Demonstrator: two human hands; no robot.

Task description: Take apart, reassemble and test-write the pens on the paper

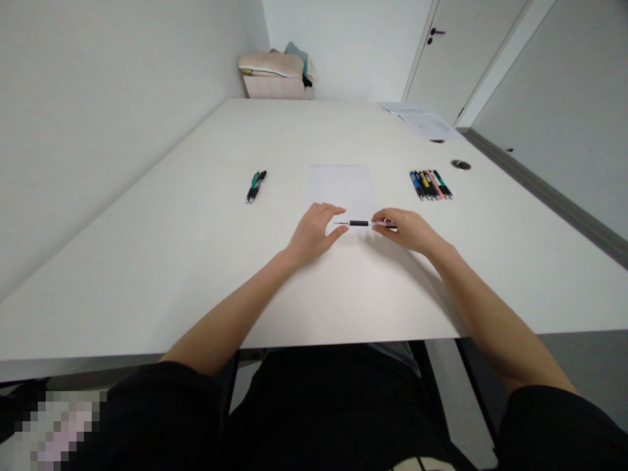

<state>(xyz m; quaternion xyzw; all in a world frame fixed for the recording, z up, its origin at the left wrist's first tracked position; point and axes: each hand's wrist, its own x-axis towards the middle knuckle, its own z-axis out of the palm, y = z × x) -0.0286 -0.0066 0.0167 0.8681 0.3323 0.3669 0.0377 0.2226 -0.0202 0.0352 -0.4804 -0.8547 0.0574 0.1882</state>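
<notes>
My right hand [400,227] is closed on a pen [358,223] with a black grip and a pale barrel. The pen lies sideways just above the near end of a white paper sheet [340,183], and a thin tip or refill points left from it. My left hand [316,229] is held around that thin end, thumb and fingers apart with a gap between them. I cannot tell whether the left thumb touches the pen. Part of the pen's right end is hidden by my right fingers.
Two pens [256,187] lie side by side on the left of the white table [196,281]. A row of several coloured pens [430,185] lies on the right. Loose papers [424,121] and a round metal grommet [460,165] are farther right. Folded cloth [272,64] is stacked beyond the far edge.
</notes>
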